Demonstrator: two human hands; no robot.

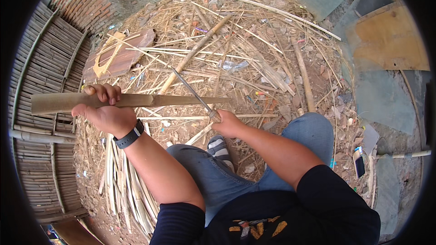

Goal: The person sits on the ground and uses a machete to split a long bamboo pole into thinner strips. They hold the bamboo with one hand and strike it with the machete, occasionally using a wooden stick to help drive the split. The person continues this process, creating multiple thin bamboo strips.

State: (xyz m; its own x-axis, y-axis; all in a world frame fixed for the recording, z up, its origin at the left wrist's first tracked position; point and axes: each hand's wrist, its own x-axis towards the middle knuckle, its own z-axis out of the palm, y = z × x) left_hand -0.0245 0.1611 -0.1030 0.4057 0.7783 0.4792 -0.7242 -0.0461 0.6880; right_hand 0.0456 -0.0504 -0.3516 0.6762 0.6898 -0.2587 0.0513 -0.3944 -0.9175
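My left hand [106, 113] grips a long split piece of bamboo [136, 100], with fingers over its upper edge and the thumb below. The bamboo lies crosswise in front of me, broad at its left end and narrow toward the right. In my right hand [228, 124] is the handle of a knife [193, 91] with a long, thin blade. That blade slants up and to the left, crossing the bamboo near its narrow end. I cannot tell whether the two touch. A dark watch [130, 135] circles my left wrist.
Bamboo strips and scraps litter the ground, with a bundle of split strips [125, 186] at my left. Thicker bamboo poles [195, 54] lie ahead. A slatted bamboo wall [45, 109] stands left; grey sheets [381, 100] lie right, near a phone [359, 163].
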